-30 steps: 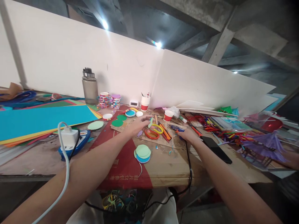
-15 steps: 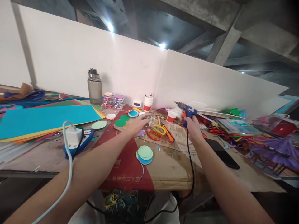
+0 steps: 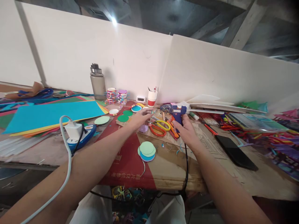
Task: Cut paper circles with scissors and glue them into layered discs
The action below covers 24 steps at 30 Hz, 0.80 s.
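Note:
My right hand (image 3: 187, 132) is wrapped round the handle of a blue hot glue gun (image 3: 179, 111). Its nozzle points left, toward my other hand, and a long pale glue stick juts out behind it. My left hand (image 3: 140, 119) reaches over the table with fingertips pinched; a small pale edge shows there, too small to name. Beneath and between the hands lie yellow-handled scissors (image 3: 163, 125) and red-handled scissors (image 3: 157, 131). Closer to me sits a stack of pale green paper discs (image 3: 147, 148), with blue ones below.
Blue card sheets (image 3: 53, 116) lie left, behind a power strip (image 3: 90, 132) whose white cable crosses my left forearm. A bottle (image 3: 97, 83) and paper cups (image 3: 152, 98) stand at the back. A black phone (image 3: 235, 152) lies right. The gun's black cord hangs over the table's front edge.
The glue gun has moved left and levelled out, its nozzle now close to my left hand. My left hand stays in nearly the same place. The view has shifted slightly.

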Each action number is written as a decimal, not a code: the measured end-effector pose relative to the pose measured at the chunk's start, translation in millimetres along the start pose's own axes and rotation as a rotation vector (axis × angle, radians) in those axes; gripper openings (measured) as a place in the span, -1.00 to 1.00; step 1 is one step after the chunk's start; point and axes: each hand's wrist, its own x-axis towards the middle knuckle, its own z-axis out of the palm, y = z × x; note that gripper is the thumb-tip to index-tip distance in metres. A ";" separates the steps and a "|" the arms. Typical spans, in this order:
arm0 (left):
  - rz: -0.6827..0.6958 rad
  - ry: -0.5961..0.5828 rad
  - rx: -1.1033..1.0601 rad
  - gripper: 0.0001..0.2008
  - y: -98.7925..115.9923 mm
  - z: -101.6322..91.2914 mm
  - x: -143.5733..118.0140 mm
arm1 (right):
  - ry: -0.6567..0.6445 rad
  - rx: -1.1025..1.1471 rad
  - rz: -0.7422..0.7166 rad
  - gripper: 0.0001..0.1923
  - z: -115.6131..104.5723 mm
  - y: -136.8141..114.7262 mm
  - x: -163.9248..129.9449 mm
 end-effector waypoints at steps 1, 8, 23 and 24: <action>0.002 0.002 -0.005 -0.58 0.3 0.1 -0.1 | -0.001 -0.065 -0.026 -0.64 -0.8 0.0 -0.5; 0.020 0.005 -0.016 -0.58 1.3 0.7 -0.2 | -0.080 -0.234 -0.145 -0.63 0.0 -3.9 -3.5; 0.123 -0.025 0.194 -0.44 -6.8 -4.2 6.1 | -0.049 -0.279 -0.130 -0.55 4.6 -1.5 -3.6; 0.130 -0.032 0.200 -0.42 -7.1 -5.0 6.4 | -0.049 -0.282 -0.132 -0.55 4.4 -1.6 -3.8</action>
